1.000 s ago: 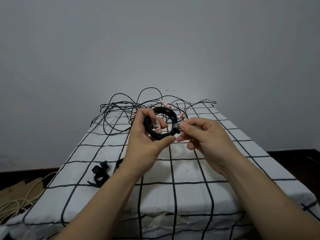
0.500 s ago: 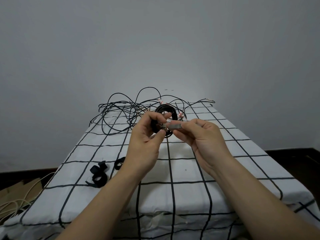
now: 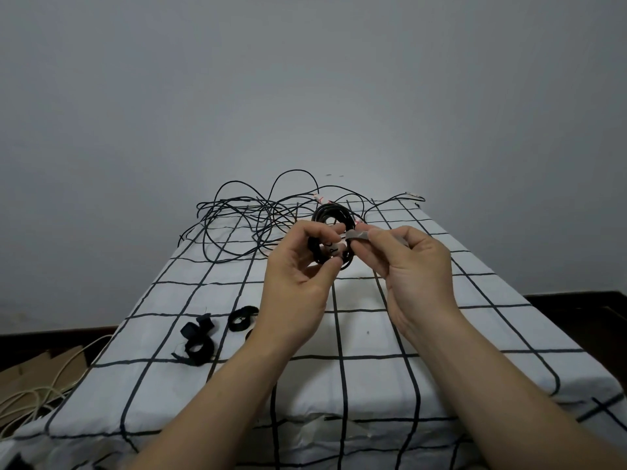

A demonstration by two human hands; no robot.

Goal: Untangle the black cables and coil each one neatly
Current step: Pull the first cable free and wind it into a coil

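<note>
hidden: the lower half of the coiled black cable (image 3: 331,213) is behind the fingers of both hands; a pale tag (image 3: 334,250) on it has marks too small to read
unclear: grey strip (image 3: 357,235) at the coil's right edge could be tape or a strap, can't tell which; how it attaches to the coil is covered
cut off: both forearms leave the bottom of the frame
left hand (image 3: 298,283): fingers curled, thumb below and fingertips above, gripping the coil's left side; the coil is held up above the cloth at frame centre
right hand (image 3: 419,276): thumb and index finger pinch the grey strip, other fingers loosely curled
loose cables (image 3: 251,218): black tangle on the far end of the surface, behind the coil (a few loops arch up in front of the wall)
strap loops (image 3: 198,344): black, lying on the cloth, lower left of the hands
surface: white cloth (image 3: 441,334) with a black grid, draped over the edges
room: plain grey wall (image 3: 305,79); cardboard (image 3: 37,364) and cream cord (image 3: 30,398) at lower left; dark floor (image 3: 583,303) at the right edge
</note>
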